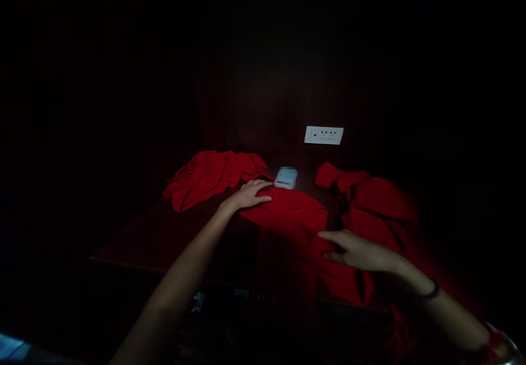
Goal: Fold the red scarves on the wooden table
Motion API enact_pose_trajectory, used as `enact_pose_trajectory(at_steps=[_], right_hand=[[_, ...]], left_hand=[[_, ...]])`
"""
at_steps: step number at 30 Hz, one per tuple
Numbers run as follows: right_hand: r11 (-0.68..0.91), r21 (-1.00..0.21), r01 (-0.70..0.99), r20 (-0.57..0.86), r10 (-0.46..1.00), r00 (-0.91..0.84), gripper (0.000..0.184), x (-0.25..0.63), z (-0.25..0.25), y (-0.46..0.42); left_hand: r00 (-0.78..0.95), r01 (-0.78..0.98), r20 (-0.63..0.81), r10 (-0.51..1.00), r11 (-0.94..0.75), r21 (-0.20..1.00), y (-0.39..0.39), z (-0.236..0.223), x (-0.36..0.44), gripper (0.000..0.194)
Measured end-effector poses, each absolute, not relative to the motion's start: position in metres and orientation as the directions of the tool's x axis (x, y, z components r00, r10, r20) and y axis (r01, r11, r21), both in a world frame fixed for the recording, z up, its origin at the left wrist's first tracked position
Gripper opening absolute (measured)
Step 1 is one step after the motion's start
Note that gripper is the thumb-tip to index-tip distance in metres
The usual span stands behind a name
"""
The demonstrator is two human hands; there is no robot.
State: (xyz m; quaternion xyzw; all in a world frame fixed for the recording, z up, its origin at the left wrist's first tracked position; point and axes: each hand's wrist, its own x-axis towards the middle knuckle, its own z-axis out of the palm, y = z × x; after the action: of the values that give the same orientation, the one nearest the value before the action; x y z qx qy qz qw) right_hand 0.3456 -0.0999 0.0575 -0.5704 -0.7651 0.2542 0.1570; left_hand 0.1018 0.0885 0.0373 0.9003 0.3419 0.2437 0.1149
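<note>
A red cloth, fringed like a scarf (283, 214), lies across the middle of a dark table and hangs toward its front edge. On its far left part rests my left hand (252, 194), fingers stretched out and thumb apart. My right hand (345, 249) is over the cloth's right part, with thumb and forefinger apart; its other fingers are partly hidden. Just beyond my left fingertips lies a phone (285, 178) with a lit screen. More red cloth (382, 198) lies bunched to the right, beside my right hand.
Another crumpled red cloth with fringe (217, 176) lies at the table's back left. A white socket plate (324, 135) is on the dark wall behind. The dark tabletop (152, 239) ends at a front edge on the left. Surroundings are very dim.
</note>
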Motion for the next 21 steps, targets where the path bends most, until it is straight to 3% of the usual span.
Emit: enact_pose_trajectory(at_steps=[2,4,8,10,12,14,17,19,21], right_hand=[[0.261,-0.507,0.822,-0.034,0.946,-0.321,0.037,0.344,0.058,-0.099],[0.328,-0.447,0.832,0.02,0.934,-0.357,0.031,0.343,0.064,-0.096],[0.293,-0.295,0.91,0.373,0.912,-0.173,0.032,0.346,0.085,-0.097],[0.239,-0.28,0.93,0.492,0.867,-0.075,0.033,0.35,0.092,-0.101],[0.242,-0.312,0.919,0.416,0.904,-0.097,0.032,0.357,0.095,-0.106],[0.248,-0.374,0.894,0.159,0.966,-0.202,0.025,0.368,0.092,-0.109],[0.169,-0.469,0.867,-0.252,0.915,-0.315,0.014,0.387,0.087,-0.111],[0.114,-0.522,0.845,-0.352,0.874,-0.335,0.016,0.397,0.09,-0.11],[0.104,-0.598,0.795,-0.306,0.887,-0.346,0.021,0.402,0.099,-0.107]], left_hand=[[0.681,0.613,0.263,0.684,-0.728,0.305,0.089,0.036,0.115,0.038],[0.641,0.661,0.275,0.717,-0.697,0.277,0.096,0.04,0.123,0.023],[0.3,0.705,0.577,0.76,-0.584,0.402,0.117,0.063,0.123,0.018],[0.106,0.713,0.643,0.759,-0.509,0.483,0.123,0.071,0.119,0.019],[0.047,0.731,0.628,0.777,-0.455,0.508,0.127,0.069,0.113,0.019],[0.05,0.766,0.579,0.814,-0.403,0.501,0.129,0.058,0.106,0.019],[0.003,0.818,0.51,0.86,-0.295,0.494,0.131,0.041,0.094,0.018],[-0.07,0.838,0.488,0.87,-0.214,0.501,0.135,0.04,0.086,0.019],[-0.149,0.844,0.473,0.868,-0.138,0.519,0.14,0.048,0.078,0.02]])
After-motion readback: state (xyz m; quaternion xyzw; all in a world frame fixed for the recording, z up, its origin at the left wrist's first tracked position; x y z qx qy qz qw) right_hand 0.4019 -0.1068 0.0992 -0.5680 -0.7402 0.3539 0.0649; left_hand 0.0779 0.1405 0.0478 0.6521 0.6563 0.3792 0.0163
